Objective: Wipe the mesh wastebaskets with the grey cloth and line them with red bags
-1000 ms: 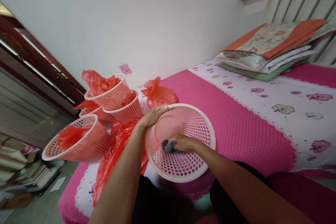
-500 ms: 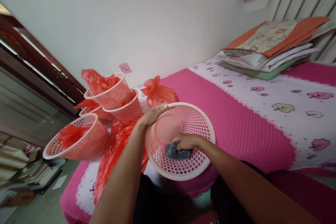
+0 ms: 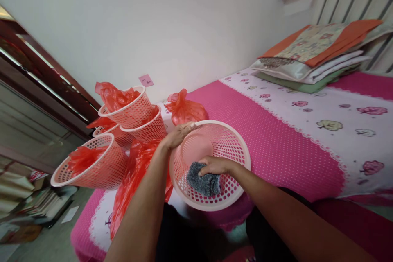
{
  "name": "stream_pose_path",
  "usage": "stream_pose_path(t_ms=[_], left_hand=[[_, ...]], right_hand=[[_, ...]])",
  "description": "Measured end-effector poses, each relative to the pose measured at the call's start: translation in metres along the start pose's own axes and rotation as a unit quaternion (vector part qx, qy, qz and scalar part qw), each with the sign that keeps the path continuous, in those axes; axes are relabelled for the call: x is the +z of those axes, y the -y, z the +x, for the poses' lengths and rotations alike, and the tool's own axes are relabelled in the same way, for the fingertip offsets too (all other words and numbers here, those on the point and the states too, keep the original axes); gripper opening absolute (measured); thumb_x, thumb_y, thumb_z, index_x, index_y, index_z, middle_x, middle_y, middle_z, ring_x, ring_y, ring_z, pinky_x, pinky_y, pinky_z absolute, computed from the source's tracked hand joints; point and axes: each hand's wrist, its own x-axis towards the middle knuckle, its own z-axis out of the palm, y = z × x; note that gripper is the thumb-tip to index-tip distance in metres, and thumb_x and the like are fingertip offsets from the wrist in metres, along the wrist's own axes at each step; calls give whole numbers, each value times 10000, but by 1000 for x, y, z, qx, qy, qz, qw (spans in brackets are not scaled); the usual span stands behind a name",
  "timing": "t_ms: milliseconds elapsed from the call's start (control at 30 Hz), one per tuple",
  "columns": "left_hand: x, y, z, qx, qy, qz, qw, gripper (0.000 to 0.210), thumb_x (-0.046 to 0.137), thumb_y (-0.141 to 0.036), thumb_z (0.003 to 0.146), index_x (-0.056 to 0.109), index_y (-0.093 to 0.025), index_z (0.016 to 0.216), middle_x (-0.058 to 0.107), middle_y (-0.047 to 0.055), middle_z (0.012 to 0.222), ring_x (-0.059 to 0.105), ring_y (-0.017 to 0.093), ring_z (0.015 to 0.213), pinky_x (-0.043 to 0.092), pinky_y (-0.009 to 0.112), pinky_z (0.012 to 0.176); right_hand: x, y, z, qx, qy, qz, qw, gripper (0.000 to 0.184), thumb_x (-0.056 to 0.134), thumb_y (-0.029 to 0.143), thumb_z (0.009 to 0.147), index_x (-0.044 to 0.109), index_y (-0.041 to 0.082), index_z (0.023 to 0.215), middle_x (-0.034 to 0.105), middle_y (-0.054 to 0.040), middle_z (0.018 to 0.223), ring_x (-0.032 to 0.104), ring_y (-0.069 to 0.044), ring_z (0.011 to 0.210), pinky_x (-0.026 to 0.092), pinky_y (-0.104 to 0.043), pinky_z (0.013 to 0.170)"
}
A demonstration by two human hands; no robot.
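Observation:
A pink plastic mesh basket [image 3: 236,147] lies tilted in front of me, its mouth facing me. My left hand [image 3: 179,134] grips the basket's upper left rim, fingers along the outside and thumb hidden from clear view. Inside the basket, my right hand [image 3: 214,165] is closed on a grey cloth [image 3: 201,180], which lies against the inner mesh wall on the lower left. Beside my left forearm a red plastic bag [image 3: 135,172] is spread over the bed.
On the left stand several pink baskets [image 3: 109,168] holding red bags. A tied red bag [image 3: 187,108] sits by the wall. Folded bedding [image 3: 310,57] is stacked at the far right of the bed [image 3: 276,143]. Papers and boxes lie on the floor at left.
My right hand has shifted slightly left inside the basket, and more of the grey cloth shows, spread lower and further left. My left hand and the basket have barely moved.

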Motion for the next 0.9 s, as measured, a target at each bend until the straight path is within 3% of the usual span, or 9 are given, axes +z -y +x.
stream_pose_path(t_ms=[200,367,667,900], left_hand=[[-1,-1,-1,-7,-3,9,1000,624,400,-661,1014,718,-179,1252,753,112,1352,646,277,1296,417,435,1194],[0,-3,-2,-7,-4,4,1000,639,407,-675,1001,720,-169,1233,748,113,1358,662,273,1260,420,429,1187],[2,-3,-4,-18,-23,-25,999,638,450,-705,977,743,-184,1200,763,104,1329,661,290,1267,444,419,1165],[2,-2,-6,-20,-25,-62,998,623,469,-689,981,739,-186,1231,739,113,1383,655,303,1294,435,439,1179]], right_hand=[[7,-12,8,-20,-13,107,994,354,833,367,731,762,145,998,770,-47,950,694,-184,833,535,-295,809],[9,-10,9,-28,3,156,987,375,832,340,698,762,150,1014,766,-36,946,690,-168,813,530,-288,808],[-1,-2,1,13,47,36,998,190,719,272,591,664,176,746,643,50,699,557,-113,628,419,-204,565],[0,6,-4,32,61,-13,998,163,678,304,598,598,187,678,535,75,598,478,-97,547,358,-208,520]])
